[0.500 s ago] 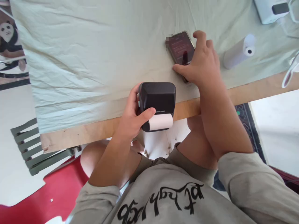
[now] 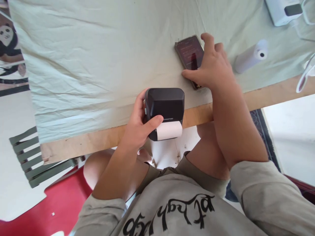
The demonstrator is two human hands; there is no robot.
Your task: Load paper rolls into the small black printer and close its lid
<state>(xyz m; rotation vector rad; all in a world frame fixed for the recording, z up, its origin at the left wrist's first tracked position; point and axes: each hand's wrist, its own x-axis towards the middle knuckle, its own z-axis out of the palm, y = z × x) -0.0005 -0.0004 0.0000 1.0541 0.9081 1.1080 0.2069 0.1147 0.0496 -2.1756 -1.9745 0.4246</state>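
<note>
1. One table, its wooden edge [image 2: 76,147] bare along the near side, lies under one pale green cloth [image 2: 98,55].
2. One red chair [image 2: 66,200] and one dark green slatted piece [image 2: 27,160] show at lower left.
3. One white device [image 2: 277,13] with a dark panel sits at the far right of the cloth.
4. Two hands are in view. The left hand [image 2: 141,127] is closed around the printer, thumb laid across its front, the other fingers mostly hidden behind it. The right hand [image 2: 216,67] has thumb and forefinger spread wide over the phone's right and lower part (I cannot tell whether they press on it).
5. One black printer [image 2: 164,105] is held over the table's near edge, in front of the person.
6. One white roll [image 2: 247,60] with a dark-centred end lies to the right of the right hand, apart from it.
7. One phone [image 2: 188,50], screen lit, lies on the cloth beyond the printer, to its right.
8. One white paper strip [image 2: 169,130] curls on the printer's lower front.
9. Compared with half a second ago, the view has shifted slightly; both hands keep almost the same poses, and the printer appears a touch lower.
</note>
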